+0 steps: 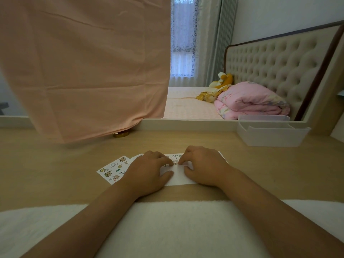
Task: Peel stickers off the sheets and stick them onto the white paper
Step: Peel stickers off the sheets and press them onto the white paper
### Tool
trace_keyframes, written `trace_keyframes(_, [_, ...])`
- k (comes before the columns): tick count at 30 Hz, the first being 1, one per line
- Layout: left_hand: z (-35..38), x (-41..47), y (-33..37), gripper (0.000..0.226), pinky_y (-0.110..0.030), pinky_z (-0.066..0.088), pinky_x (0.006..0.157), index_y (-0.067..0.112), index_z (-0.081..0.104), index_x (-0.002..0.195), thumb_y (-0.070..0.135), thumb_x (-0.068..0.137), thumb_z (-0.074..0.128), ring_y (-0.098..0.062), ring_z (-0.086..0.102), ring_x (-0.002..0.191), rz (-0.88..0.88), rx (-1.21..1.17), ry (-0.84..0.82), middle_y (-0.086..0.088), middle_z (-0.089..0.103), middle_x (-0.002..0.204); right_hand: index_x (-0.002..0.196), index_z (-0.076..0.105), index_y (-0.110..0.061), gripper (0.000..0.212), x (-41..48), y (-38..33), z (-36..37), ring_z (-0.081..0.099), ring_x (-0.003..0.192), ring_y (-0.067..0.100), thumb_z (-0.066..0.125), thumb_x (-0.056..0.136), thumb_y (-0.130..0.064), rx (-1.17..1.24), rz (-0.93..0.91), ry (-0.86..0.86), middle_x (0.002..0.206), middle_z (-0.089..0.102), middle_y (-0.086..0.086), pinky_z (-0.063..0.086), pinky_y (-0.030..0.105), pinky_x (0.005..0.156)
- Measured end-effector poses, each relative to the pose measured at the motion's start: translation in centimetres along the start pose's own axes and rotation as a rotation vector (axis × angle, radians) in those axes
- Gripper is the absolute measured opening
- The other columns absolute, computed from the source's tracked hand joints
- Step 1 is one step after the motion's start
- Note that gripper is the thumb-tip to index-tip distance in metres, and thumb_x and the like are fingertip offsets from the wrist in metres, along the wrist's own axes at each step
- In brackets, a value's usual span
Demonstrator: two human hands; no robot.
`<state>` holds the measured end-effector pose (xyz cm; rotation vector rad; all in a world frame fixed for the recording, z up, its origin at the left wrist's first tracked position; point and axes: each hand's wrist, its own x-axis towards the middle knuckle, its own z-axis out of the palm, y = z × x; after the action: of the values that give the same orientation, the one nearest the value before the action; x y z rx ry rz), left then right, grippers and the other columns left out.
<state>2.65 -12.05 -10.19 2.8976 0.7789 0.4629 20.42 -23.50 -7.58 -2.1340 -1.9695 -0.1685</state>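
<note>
Left hand [149, 170] and right hand [202, 166] both sit on the white paper [178, 176], which lies flat on the tabletop [55, 174] straight in front of the person, so the work looks to be somewhere in the middle.

Furthest left, the sticker sheet [111, 171] lies on the tabletop, its right part tucked beneath the paper and the left hand. Many cartoon animals show on it, so plenty appears left to peel.

The left hand comes next, palm down, knuckles raised and fingers bent so that the tips meet the paper near its middle. The thumb stretches along the paper towards the right. Whether the tips pinch something or only press cannot be told.

Between the hands, a few small cartoon stickers [174, 157] show at the far part of the paper. I judge these already placed, though they could sit on a second sheet. The near half of the paper is bare, so there is room for more. Where the fingertips of both hands meet there seems to be one more little sticker, probably being pressed or set down.

The right hand mirrors the left, palm down, fingers curled, thumb lying apart from them on the paper. Its grip is hidden too.

Well to the right, a clear plastic tray [270, 135] stands at the back of the tabletop.
</note>
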Motion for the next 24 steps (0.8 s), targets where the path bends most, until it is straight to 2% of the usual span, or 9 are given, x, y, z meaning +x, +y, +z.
trace_keyframes(5, [-0.2,0.1,-0.1,0.042,-0.020,0.036,0.099,0.033,0.063,0.128,0.041,0.087,0.070,-0.004,0.043,0.125,0.011,-0.212,0.101,0.016,0.053,0.136,0.118,0.067,-0.034,0.026,0.6,-0.6,0.3,0.060,0.102,0.016,0.055,0.095,-0.039,0.028,0.042,0.058,0.116,0.059,-0.009,0.046,0.031,0.084])
trace_keyframes(8, [-1.1,0.1,-0.4,0.032,-0.008,0.030,0.094,0.032,0.067,0.120,0.026,0.089,0.071,0.002,0.047,0.118,0.026,-0.352,0.240,0.019,0.056,0.128,0.118,0.067,-0.035,0.026,1.0,-1.4,0.2,0.060,0.101,0.013,0.056,0.095,-0.039,0.067,0.053,0.079,0.113,0.059,-0.011,0.044,0.029,0.082])
trace_keyframes(10, [-2.0,-0.2,-1.1,0.031,-0.006,0.034,0.092,0.034,0.068,0.115,0.014,0.091,0.068,0.006,0.052,0.112,-0.011,-0.463,0.362,0.023,0.060,0.120,0.117,0.067,-0.035,0.024,1.3,-2.1,0.1,0.058,0.101,0.011,0.057,0.095,-0.036,0.133,0.071,0.075,0.110,0.061,-0.012,0.042,0.029,0.081])
trace_keyframes(12, [-3.0,-0.6,-2.2,0.038,-0.006,0.037,0.087,0.038,0.065,0.119,0.010,0.093,0.063,0.004,0.052,0.109,-0.094,-0.498,0.365,0.027,0.058,0.122,0.116,0.068,-0.034,0.024,1.5,-2.7,0.1,0.058,0.103,0.010,0.056,0.096,-0.033,0.211,0.089,0.072,0.110,0.063,-0.013,0.046,0.031,0.087])
trace_keyframes(14, [-3.7,-1.1,-3.4,0.042,-0.010,0.036,0.091,0.040,0.057,0.129,0.018,0.094,0.062,-0.003,0.047,0.120,-0.172,-0.420,0.253,0.022,0.051,0.133,0.119,0.068,-0.033,0.026,1.7,-3.2,0.2,0.057,0.105,0.010,0.054,0.097,-0.031,0.271,0.117,0.045,0.114,0.065,-0.015,0.048,0.032,0.090])
trace_keyframes(17, [-3.9,-1.6,-4.5,0.064,-0.032,0.028,0.111,0.036,0.040,0.148,0.045,0.091,0.067,-0.012,0.028,0.142,-0.243,-0.242,0.045,0.012,0.038,0.152,0.106,0.074,-0.026,0.028,2.1,-3.8,0.6,0.061,0.101,0.011,0.050,0.099,-0.039,0.348,0.185,0.001,0.110,0.070,-0.012,0.052,0.038,0.090])
trace_keyframes(20, [-3.4,-1.5,-4.3,0.085,-0.031,0.030,0.102,0.034,0.038,0.149,0.067,0.074,0.062,-0.012,0.031,0.135,-0.232,-0.203,-0.012,0.011,0.044,0.146,0.093,0.077,-0.023,0.031,2.5,-4.2,1.1,0.064,0.093,0.009,0.056,0.096,-0.046,0.480,0.239,0.002,0.100,0.073,-0.009,0.054,0.038,0.086])
trace_keyframes(22, [-3.1,-1.4,-4.0,0.090,-0.030,0.032,0.098,0.034,0.040,0.147,0.070,0.066,0.057,-0.012,0.035,0.130,-0.204,-0.207,0.007,0.012,0.048,0.140,0.091,0.078,-0.024,0.019,2.8,-4.4,1.2,0.065,0.088,0.005,0.066,0.094,-0.039,0.606,0.265,0.017,0.097,0.073,-0.011,0.054,0.031,0.080])
trace_keyframes(24, [-3.0,-1.4,-4.1,0.089,-0.031,0.034,0.102,0.032,0.038,0.148,0.066,0.070,0.063,-0.013,0.035,0.132,-0.168,-0.201,0.049,0.011,0.045,0.142,0.089,0.078,-0.021,0.012,3.1,-4.5,1.2,0.063,0.072,0.004,0.070,0.092,-0.029,0.702,0.292,0.041,0.088,0.074,-0.008,0.051,0.023,0.067])
